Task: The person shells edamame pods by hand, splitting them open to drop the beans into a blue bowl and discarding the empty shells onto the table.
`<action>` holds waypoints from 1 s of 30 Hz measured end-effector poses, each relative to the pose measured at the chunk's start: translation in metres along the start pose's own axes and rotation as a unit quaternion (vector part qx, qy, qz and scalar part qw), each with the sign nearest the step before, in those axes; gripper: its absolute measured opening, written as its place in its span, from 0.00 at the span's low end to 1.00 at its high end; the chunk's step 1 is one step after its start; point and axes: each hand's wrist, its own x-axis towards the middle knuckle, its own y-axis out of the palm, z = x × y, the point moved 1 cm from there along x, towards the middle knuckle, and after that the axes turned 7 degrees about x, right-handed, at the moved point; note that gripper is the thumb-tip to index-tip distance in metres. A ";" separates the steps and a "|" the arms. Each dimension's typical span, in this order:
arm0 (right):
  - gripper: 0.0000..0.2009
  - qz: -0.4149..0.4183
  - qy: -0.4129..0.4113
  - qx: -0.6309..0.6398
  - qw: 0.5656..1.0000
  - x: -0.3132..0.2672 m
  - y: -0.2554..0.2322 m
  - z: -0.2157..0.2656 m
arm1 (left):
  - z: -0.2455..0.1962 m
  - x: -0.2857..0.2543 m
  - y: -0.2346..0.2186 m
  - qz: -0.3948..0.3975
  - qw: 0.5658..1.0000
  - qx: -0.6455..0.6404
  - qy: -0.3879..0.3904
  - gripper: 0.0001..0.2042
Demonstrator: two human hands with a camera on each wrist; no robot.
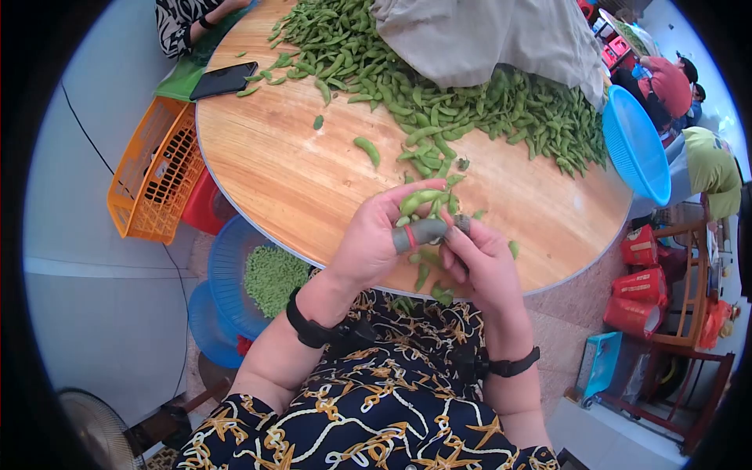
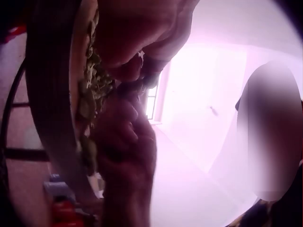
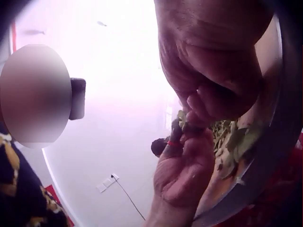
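Green pods (image 1: 419, 200) lie in the fingers of my left hand (image 1: 368, 239), whose thumb wears a grey cover with a red band. My right hand (image 1: 487, 262) meets it from the right, thumb and forefinger pinching at the same pods; a dark cover shows on one finger. In the right wrist view a bit of green pod (image 3: 182, 118) shows between the fingertips of both hands. The left wrist view is dark, and the pods in the grip are hidden there. Loose pods (image 1: 423, 274) lie on the table under the hands.
A large heap of pods (image 1: 345, 47) partly under a grey cloth (image 1: 478, 39) covers the table's far side. A phone (image 1: 225, 81) lies at left, a blue basket (image 1: 636, 145) leans at right. Shelled beans (image 1: 274, 278) fill a blue basket below left. Other people sit beyond.
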 end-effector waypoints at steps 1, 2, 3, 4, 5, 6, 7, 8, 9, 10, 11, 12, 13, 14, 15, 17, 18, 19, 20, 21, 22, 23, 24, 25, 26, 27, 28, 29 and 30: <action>0.09 0.013 0.028 0.065 0.997 -0.001 0.002 0.005 | 0.001 0.000 -0.002 0.000 1.000 -0.002 0.006 0.22; 0.11 0.026 0.057 0.130 0.989 -0.002 0.004 0.009 | 0.003 -0.001 -0.006 0.011 0.998 -0.058 -0.025 0.21; 0.11 0.028 0.055 0.125 0.990 -0.002 0.002 0.008 | 0.005 -0.002 -0.009 0.022 0.992 -0.113 -0.056 0.19; 0.10 0.041 0.053 0.079 0.995 -0.001 0.000 0.005 | 0.005 -0.002 -0.011 0.022 0.992 -0.114 -0.050 0.19; 0.10 0.054 0.050 0.034 0.997 0.000 -0.001 0.005 | 0.005 -0.002 -0.012 0.018 0.992 -0.111 -0.051 0.18; 0.10 0.026 0.059 -0.035 0.997 0.000 -0.003 0.009 | 0.005 -0.002 -0.013 0.013 0.993 -0.107 -0.053 0.16; 0.10 0.028 0.058 -0.037 0.997 0.002 -0.002 0.010 | 0.005 -0.002 -0.012 0.012 0.993 -0.107 -0.050 0.16; 0.10 -0.004 -0.003 -0.063 0.998 0.005 -0.003 0.013 | 0.005 -0.002 -0.010 -0.027 0.999 0.042 0.001 0.16; 0.09 -0.037 -0.065 -0.088 0.993 0.007 -0.003 0.015 | 0.004 -0.002 -0.008 -0.064 0.978 0.190 0.051 0.15; 0.09 -0.045 -0.050 -0.077 0.995 0.007 0.001 0.018 | 0.004 -0.002 -0.005 -0.064 0.978 0.190 0.053 0.15; 0.09 -0.046 -0.051 -0.078 0.995 0.009 0.003 0.018 | 0.004 -0.004 -0.001 -0.049 0.974 0.214 0.061 0.15; 0.08 -0.033 -0.051 -0.065 0.996 0.010 0.005 0.016 | 0.004 -0.005 0.001 -0.034 0.968 0.237 0.068 0.16; 0.08 -0.020 -0.049 -0.053 0.997 0.011 0.005 0.014 | 0.005 -0.006 -0.001 -0.034 0.969 0.236 0.068 0.16; 0.08 -0.024 -0.038 -0.027 0.999 0.012 0.003 0.011 | 0.005 -0.006 -0.004 -0.026 0.961 0.267 0.070 0.17; 0.08 -0.023 -0.037 -0.027 0.999 0.011 0.002 0.011 | 0.003 -0.006 -0.004 -0.019 0.952 0.299 0.071 0.19; 0.06 -0.005 -0.007 0.040 0.999 0.011 0.001 0.010 | -0.007 -0.010 0.001 -0.038 0.925 0.369 0.083 0.19; 0.06 -0.006 -0.006 0.039 0.999 0.011 0.001 0.007 | -0.012 -0.011 0.004 -0.055 0.893 0.437 0.095 0.20; 0.06 -0.005 0.014 0.120 0.993 0.013 0.001 0.004 | -0.008 -0.008 0.003 -0.055 0.893 0.437 0.095 0.20; 0.06 -0.004 0.034 0.199 0.979 0.015 0.001 0.001 | -0.002 -0.004 0.001 -0.045 0.854 0.480 0.194 0.19; 0.06 -0.004 0.034 0.199 0.979 0.016 0.000 0.000 | -0.001 -0.002 0.001 -0.034 0.804 0.518 0.290 0.19; 0.05 0.016 0.068 0.284 0.956 0.015 0.000 -0.002 | -0.001 -0.004 -0.001 -0.034 0.805 0.518 0.288 0.19; 0.05 0.036 0.100 0.366 0.925 0.016 0.000 -0.004 | -0.003 -0.005 -0.002 -0.003 0.800 0.526 0.289 0.18; 0.05 0.036 0.100 0.366 0.925 0.016 0.000 -0.008 | -0.004 -0.006 -0.002 0.029 0.794 0.534 0.288 0.18; 0.05 0.060 0.127 0.444 0.885 0.016 0.002 -0.013 | -0.006 -0.006 -0.001 0.029 0.794 0.534 0.288 0.18; 0.06 0.082 0.153 0.519 0.837 0.016 0.004 -0.016 | -0.008 -0.007 -0.001 0.029 0.804 0.515 0.296 0.16; 0.06 0.082 0.155 0.520 0.836 0.016 0.008 -0.017 | -0.009 -0.007 -0.001 0.028 0.814 0.495 0.302 0.15; 0.06 0.095 0.154 0.534 0.826 0.015 0.012 -0.015 | -0.007 -0.007 -0.002 0.026 0.814 0.496 0.300 0.15; 0.06 0.108 0.152 0.549 0.815 0.015 0.015 -0.014 | -0.005 -0.005 -0.004 0.003 0.820 0.481 0.311 0.12; 0.06 0.108 0.153 0.551 0.813 0.014 0.016 -0.013 | -0.003 -0.005 -0.005 -0.020 0.824 0.466 0.321 0.10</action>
